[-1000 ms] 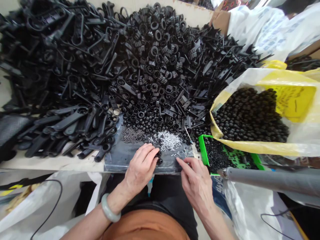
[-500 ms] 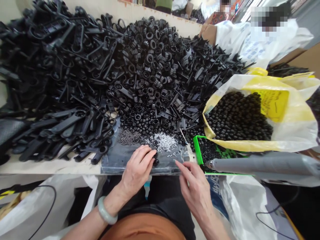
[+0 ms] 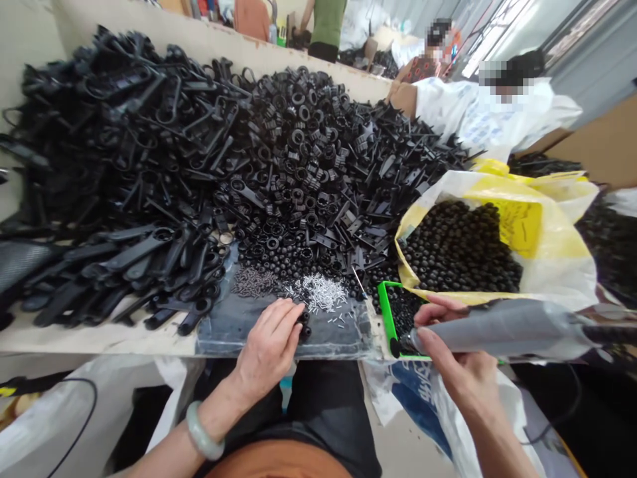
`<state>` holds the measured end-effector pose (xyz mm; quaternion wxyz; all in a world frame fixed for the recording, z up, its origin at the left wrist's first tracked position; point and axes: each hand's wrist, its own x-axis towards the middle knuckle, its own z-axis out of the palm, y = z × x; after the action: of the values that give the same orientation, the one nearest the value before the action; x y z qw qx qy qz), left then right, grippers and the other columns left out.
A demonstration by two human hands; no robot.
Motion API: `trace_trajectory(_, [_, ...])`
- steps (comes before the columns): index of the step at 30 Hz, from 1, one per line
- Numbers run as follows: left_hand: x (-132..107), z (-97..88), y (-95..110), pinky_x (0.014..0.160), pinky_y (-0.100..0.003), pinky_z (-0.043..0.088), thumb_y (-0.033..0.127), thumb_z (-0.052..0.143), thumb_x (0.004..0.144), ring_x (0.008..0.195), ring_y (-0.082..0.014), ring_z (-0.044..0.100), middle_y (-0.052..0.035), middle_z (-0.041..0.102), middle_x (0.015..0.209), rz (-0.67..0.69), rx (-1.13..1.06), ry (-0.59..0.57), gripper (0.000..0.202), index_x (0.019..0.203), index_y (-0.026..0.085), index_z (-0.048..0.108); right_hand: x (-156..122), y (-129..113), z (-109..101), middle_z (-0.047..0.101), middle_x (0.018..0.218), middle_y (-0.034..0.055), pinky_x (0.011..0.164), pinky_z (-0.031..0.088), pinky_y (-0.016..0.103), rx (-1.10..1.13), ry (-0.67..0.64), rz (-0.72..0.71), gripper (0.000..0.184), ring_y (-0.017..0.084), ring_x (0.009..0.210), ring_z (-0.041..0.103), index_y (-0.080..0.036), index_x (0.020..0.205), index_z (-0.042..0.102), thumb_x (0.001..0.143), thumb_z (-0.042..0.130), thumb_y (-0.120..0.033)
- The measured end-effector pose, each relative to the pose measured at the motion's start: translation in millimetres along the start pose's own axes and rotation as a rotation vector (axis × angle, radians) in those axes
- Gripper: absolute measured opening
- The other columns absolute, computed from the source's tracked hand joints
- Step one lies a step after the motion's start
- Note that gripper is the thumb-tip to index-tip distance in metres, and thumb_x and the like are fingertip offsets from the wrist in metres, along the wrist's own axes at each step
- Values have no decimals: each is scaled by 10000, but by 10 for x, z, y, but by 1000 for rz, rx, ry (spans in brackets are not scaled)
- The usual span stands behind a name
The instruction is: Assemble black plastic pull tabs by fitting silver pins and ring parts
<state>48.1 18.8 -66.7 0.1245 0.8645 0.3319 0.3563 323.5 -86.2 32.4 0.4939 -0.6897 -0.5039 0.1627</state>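
Note:
My left hand (image 3: 271,338) rests on the dark mat (image 3: 223,328), its fingers curled and pressed together. Several small black round parts (image 3: 305,330) are right at its fingertips; what lies under the fingers is hidden. At the right, my right hand (image 3: 468,365) is closed around the front end of a grey electric screwdriver (image 3: 502,328), thumb on the near side and fingers beyond. The tool lies sideways over a green-rimmed tray (image 3: 387,312) of small black pieces. Close to my left hand are a heap of silver pins (image 3: 323,292) and a heap of small dark-grey screws (image 3: 253,282).
Black plastic handles (image 3: 134,252), rings (image 3: 303,113) and flat parts (image 3: 355,222) pile up behind the mat. A yellow-white bag (image 3: 557,272) of black beads (image 3: 458,245) stands at the right. A thin metal-shafted tool (image 3: 359,282) leans by the mat. Other people are in the background.
My right hand has moved from the mat's right side onto the electric screwdriver and closed around it. My left hand stays by the black round parts. The view has tilted up a little.

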Motion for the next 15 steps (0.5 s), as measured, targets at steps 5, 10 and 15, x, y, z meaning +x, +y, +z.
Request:
trace_trajectory(5, [54, -75, 93, 1138, -502, 528, 60, 513, 973, 1232, -274, 640, -128, 705, 1236, 28, 73, 9, 356, 1303, 135, 624, 136, -21, 268, 661, 970, 16, 811, 579, 380, 250, 21, -126, 303, 186, 818, 664, -252, 1176, 585, 897, 703, -260])
trace_trajectory(10, [101, -82, 129, 1138, -503, 530, 36, 503, 966, 1229, -267, 640, -132, 695, 1256, 7, 33, -7, 402, 1344, 133, 601, 207, -86, 594, 649, 810, -30, 695, 598, 353, 432, 94, -106, 227, 148, 661, 627, -230, 1041, 587, 860, 719, -189])
trace_trajectory(15, [64, -10, 111, 1071, -455, 573, 9, 510, 957, 1207, -264, 639, -134, 697, 1238, -12, -3, 28, 428, 1358, 136, 588, 268, -137, 860, 574, 693, -70, 563, 535, 272, 646, 252, -81, 200, 107, 542, 517, -227, 838, 521, 830, 710, -161])
